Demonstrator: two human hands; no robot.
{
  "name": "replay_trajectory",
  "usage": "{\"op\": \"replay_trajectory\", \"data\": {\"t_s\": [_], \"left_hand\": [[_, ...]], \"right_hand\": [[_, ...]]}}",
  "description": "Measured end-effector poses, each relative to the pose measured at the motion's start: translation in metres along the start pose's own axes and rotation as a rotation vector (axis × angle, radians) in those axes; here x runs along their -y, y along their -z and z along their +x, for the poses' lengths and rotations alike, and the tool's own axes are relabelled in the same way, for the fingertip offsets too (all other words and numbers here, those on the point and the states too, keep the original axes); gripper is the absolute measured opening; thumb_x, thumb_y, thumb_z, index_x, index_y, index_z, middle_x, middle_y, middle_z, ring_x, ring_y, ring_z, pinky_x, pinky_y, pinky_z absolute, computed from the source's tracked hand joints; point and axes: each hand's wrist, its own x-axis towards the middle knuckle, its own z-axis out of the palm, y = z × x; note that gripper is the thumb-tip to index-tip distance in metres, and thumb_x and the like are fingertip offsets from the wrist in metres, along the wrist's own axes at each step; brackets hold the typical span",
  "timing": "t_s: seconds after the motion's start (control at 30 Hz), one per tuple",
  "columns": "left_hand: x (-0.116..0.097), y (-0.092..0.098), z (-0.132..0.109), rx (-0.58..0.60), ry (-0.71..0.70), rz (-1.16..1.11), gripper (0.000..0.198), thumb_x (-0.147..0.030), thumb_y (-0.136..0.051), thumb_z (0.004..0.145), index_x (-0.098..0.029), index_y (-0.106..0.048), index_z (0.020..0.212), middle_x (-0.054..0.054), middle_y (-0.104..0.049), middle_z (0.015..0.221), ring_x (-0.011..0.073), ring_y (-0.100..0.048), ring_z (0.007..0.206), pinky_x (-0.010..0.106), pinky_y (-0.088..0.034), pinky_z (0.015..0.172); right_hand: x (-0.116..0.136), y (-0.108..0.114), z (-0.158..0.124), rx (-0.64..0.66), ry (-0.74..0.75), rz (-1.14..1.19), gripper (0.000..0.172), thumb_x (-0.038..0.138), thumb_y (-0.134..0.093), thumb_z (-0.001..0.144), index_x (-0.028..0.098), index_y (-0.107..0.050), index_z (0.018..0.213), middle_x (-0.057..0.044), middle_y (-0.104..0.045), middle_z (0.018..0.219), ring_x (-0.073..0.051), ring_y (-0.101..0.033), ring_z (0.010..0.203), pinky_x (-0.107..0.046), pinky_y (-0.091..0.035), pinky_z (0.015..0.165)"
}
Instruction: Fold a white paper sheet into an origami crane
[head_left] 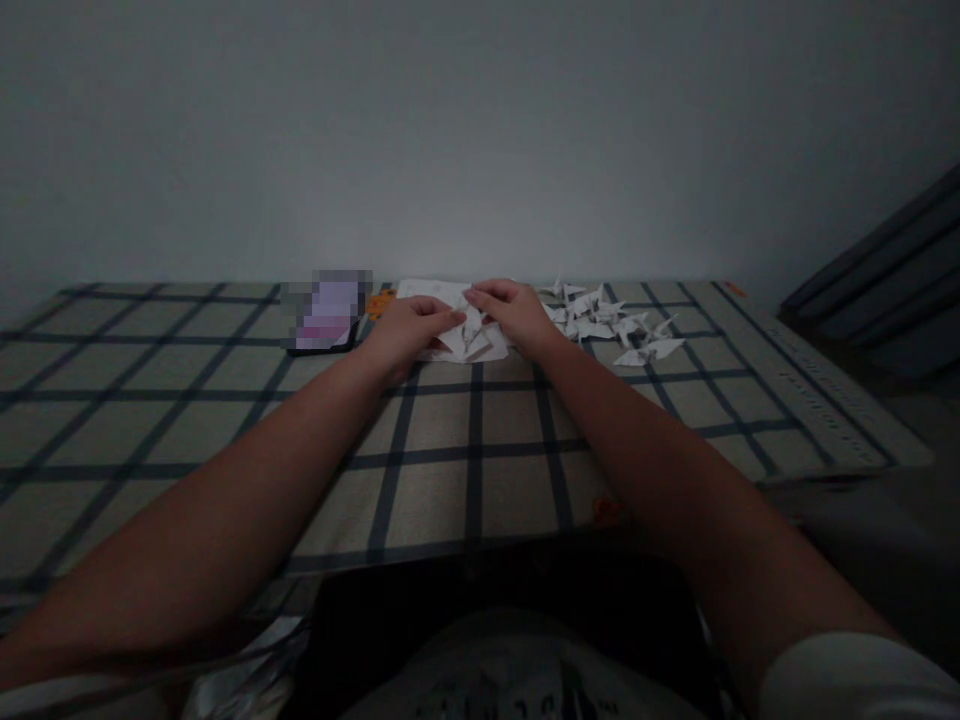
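Between my two hands is a white paper crane [471, 335], with folded flaps pointing outward. My left hand [409, 328] pinches its left side between thumb and fingers. At its upper right, the thumb and forefinger of my right hand [514, 308] close on the paper. Beneath the crane lies a sheet of white paper [420, 289], partly covered by my hands. Several finished white paper cranes [596, 318] lie in a loose heap just right of my right hand.
A phone [326, 315] with a lit, blurred screen lies left of my left hand. The checked tablecloth [442, 480] covers the table, whose far edge meets a plain wall [480, 140]. Dark draped fabric [892, 280] hangs at the right.
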Motion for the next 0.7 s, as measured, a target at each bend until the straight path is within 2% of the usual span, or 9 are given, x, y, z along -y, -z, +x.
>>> {"op": "replay_trajectory", "data": {"t_s": [0.2, 0.37, 0.7], "left_hand": [[-0.001, -0.0006, -0.0014, 0.018, 0.023, -0.001, 0.033, -0.039, -0.09, 0.062, -0.018, -0.066, 0.071, 0.003, -0.068, 0.067, 0.0146, -0.062, 0.056, 0.027, -0.052, 0.054], [0.0008, -0.0018, -0.0036, 0.055, -0.047, -0.01, 0.036, -0.05, -0.086, 0.069, -0.018, -0.075, 0.082, 0.004, -0.073, 0.075, 0.0147, -0.063, 0.06, 0.025, -0.053, 0.053], [0.0007, 0.0012, -0.0039, 0.062, -0.152, 0.131, 0.042, -0.057, -0.084, 0.071, -0.016, -0.08, 0.08, 0.006, -0.074, 0.071, 0.0158, -0.061, 0.058, 0.026, -0.048, 0.053]], "right_hand": [[-0.001, 0.001, 0.0005, -0.02, 0.011, -0.039, 0.023, 0.04, -0.078, 0.083, 0.017, -0.076, 0.087, -0.002, -0.071, 0.08, -0.014, -0.059, 0.073, -0.028, -0.049, 0.069], [0.0008, 0.0009, -0.001, 0.001, 0.027, 0.004, 0.024, 0.042, -0.076, 0.083, 0.018, -0.072, 0.081, 0.0, -0.068, 0.076, -0.013, -0.059, 0.073, -0.026, -0.05, 0.068], [-0.0006, -0.0006, 0.0001, 0.006, -0.012, 0.069, 0.023, 0.039, -0.073, 0.085, 0.019, -0.064, 0.08, 0.002, -0.063, 0.074, -0.012, -0.059, 0.073, -0.025, -0.05, 0.069]]}}
